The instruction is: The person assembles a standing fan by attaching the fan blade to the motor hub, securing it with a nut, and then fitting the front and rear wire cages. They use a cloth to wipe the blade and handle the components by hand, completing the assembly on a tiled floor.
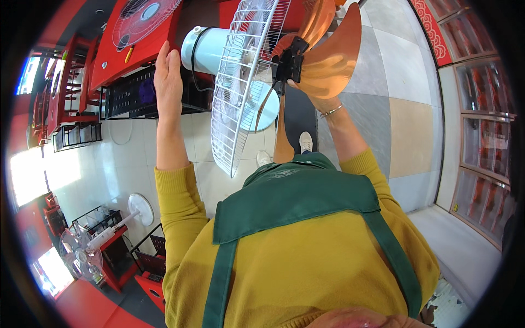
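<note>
An orange fan blade (331, 60) with a black hub is in my right hand (324, 103), whose fingers mostly disappear behind it. The hub faces a metal shaft in the middle of the white wire rear grille (235, 104); I cannot tell whether it sits on the shaft. Behind the grille is the pale blue motor housing (210, 52) of a standing fan, with its round base (263, 112) on the floor. My left hand (168, 85) is open, fingers stretched upward, just left of the housing and apart from it.
On the red table (112, 71) lie a round wire grille (145, 19) and a yellow-handled tool (129, 54). A black perforated rack (128, 98) is below. Another white standing fan (87, 249) is at lower left. Glass-fronted cabinets (481, 131) line the right side.
</note>
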`<state>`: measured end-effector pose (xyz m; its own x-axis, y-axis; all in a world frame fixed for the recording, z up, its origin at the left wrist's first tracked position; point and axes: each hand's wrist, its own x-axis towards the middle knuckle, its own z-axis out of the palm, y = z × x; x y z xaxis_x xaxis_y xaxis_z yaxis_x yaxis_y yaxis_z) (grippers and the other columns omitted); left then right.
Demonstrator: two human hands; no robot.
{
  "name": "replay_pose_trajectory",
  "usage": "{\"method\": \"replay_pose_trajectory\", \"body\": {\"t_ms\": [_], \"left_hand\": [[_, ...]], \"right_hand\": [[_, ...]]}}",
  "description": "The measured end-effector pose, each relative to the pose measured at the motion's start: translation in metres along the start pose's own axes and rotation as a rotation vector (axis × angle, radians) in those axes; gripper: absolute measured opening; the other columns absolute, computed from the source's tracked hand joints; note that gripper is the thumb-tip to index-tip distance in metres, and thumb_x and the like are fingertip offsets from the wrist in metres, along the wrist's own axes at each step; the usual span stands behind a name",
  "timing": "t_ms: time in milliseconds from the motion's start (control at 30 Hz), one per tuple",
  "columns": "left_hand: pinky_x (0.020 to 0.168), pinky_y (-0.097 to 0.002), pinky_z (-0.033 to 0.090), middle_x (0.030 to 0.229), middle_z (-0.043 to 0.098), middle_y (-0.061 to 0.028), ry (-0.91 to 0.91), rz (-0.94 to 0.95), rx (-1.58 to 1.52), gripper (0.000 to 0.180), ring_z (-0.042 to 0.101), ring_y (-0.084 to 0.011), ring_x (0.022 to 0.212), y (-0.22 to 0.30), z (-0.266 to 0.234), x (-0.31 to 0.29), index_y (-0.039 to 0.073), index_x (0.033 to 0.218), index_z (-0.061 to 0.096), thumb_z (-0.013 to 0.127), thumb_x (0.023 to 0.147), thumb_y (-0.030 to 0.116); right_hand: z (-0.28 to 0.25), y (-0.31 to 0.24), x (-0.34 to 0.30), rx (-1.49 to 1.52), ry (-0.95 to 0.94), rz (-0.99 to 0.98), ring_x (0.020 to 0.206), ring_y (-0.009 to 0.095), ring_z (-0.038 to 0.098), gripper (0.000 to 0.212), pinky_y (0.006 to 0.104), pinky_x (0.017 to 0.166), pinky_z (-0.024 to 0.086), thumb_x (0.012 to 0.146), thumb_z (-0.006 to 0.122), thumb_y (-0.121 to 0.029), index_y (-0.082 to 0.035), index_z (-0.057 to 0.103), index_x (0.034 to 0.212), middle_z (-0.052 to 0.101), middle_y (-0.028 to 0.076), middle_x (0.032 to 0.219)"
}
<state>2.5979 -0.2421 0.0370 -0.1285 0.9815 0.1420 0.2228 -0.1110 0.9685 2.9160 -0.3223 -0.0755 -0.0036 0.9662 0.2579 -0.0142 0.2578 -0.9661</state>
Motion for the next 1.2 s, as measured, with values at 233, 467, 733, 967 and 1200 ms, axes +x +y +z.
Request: {"method": "replay_pose_trajectory", "body": {"t_ms": [233, 467, 733, 967, 1200], "left_hand": [[0.115, -0.0345, 0.031, 0.153, 0.046, -0.0146, -0.115, 0.021, 0.064, 0.062, 0.044, -0.0232, 0.138, -0.006, 0.018, 0.004, 0.004, 0.153, 0.040, 0.045, 0.107, 0.045], [0.113, -0.0348, 0.035, 0.142, 0.055, -0.0169, -0.131, 0.037, 0.031, 0.059, 0.050, -0.0261, 0.132, -0.021, 0.023, 0.013, 0.004, 0.150, 0.044, 0.054, 0.104, 0.039], [0.109, -0.0352, 0.039, 0.136, 0.060, -0.0168, -0.114, 0.033, 0.038, 0.056, 0.055, -0.0252, 0.126, -0.021, 0.026, 0.016, 0.004, 0.147, 0.047, 0.056, 0.104, 0.037], [0.106, -0.0346, 0.041, 0.132, 0.062, -0.0165, -0.084, 0.075, 0.080, 0.054, 0.057, -0.0244, 0.122, -0.020, 0.028, 0.019, 0.004, 0.145, 0.051, 0.058, 0.103, 0.037], [0.104, -0.0340, 0.043, 0.128, 0.065, -0.0169, -0.077, 0.072, 0.098, 0.052, 0.060, -0.0248, 0.119, -0.021, 0.029, 0.019, 0.005, 0.144, 0.052, 0.059, 0.102, 0.035]], "right_hand": [[0.000, 0.005, -0.004, 0.119, 0.019, -0.013, 0.120, 0.016, 0.058, 0.068, 0.0364, 0.107, 0.050, 0.078, 0.078, 0.011, -0.008, 0.053, 0.138, 0.059, 0.003, 0.132], [0.007, -0.007, -0.008, 0.049, 0.002, -0.130, 0.116, 0.016, 0.060, 0.070, 0.0325, 0.100, 0.052, 0.077, 0.082, 0.005, -0.007, 0.050, 0.138, 0.060, 0.004, 0.129], [0.009, -0.004, -0.007, 0.356, 0.107, 0.100, 0.106, 0.013, 0.061, 0.060, 0.0288, 0.095, 0.051, 0.083, 0.079, 0.000, -0.005, 0.050, 0.135, 0.062, 0.004, 0.122], [0.016, 0.006, -0.001, 0.194, 0.142, -0.046, 0.103, 0.011, 0.059, 0.059, 0.0275, 0.091, 0.051, 0.082, 0.082, -0.005, -0.004, 0.050, 0.133, 0.063, 0.002, 0.117], [0.012, -0.015, -0.015, 0.434, 0.142, 0.150, 0.105, 0.015, 0.061, 0.062, 0.0298, 0.093, 0.050, 0.077, 0.085, -0.005, -0.006, 0.054, 0.130, 0.063, 0.003, 0.117]]}}
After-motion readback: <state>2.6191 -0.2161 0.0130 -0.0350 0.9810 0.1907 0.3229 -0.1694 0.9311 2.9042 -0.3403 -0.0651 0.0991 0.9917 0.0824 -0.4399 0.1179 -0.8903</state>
